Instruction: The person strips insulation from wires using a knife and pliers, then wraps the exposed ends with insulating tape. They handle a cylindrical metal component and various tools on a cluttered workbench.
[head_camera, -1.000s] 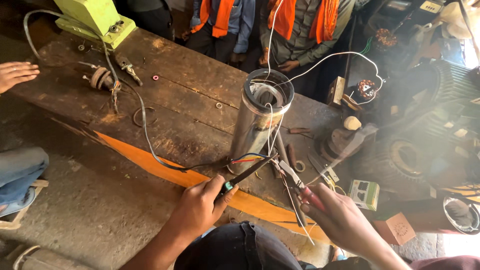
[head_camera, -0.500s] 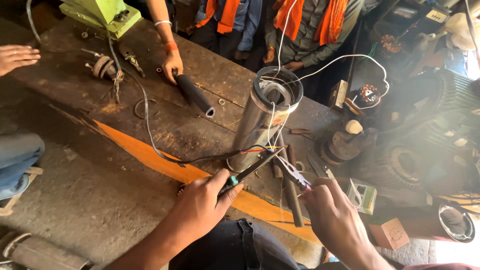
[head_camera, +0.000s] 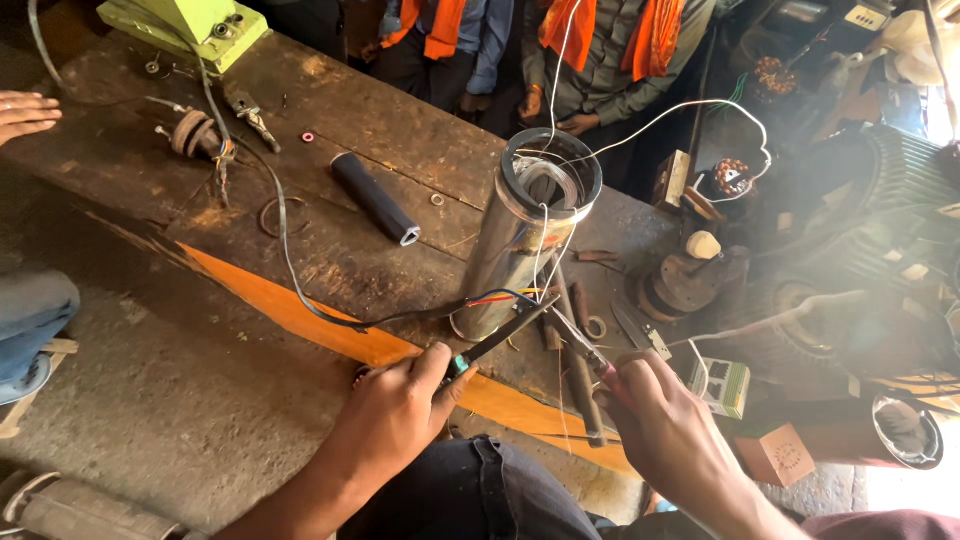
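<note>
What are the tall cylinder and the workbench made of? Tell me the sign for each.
Tall cylinder: looks like bare metal, probably steel, with a shiny brushed finish; it reflects light along its wall and rim. Workbench: seems to be wood, dark, worn and stained; plank seams and grain show, with an orange-painted front edge. The left hand and right hand each hold a tool near the cylinder's base.

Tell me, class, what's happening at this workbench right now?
A person seated at a worn wooden bench holds a slim tool in each hand. The left hand grips a dark tool with a green handle; the right hand holds a thin red-handled tool. Both tips meet at coloured wires beside an upright metal cylinder, which white wires enter from above. A black tube lies farther back. People in orange vests stand opposite.
</note>
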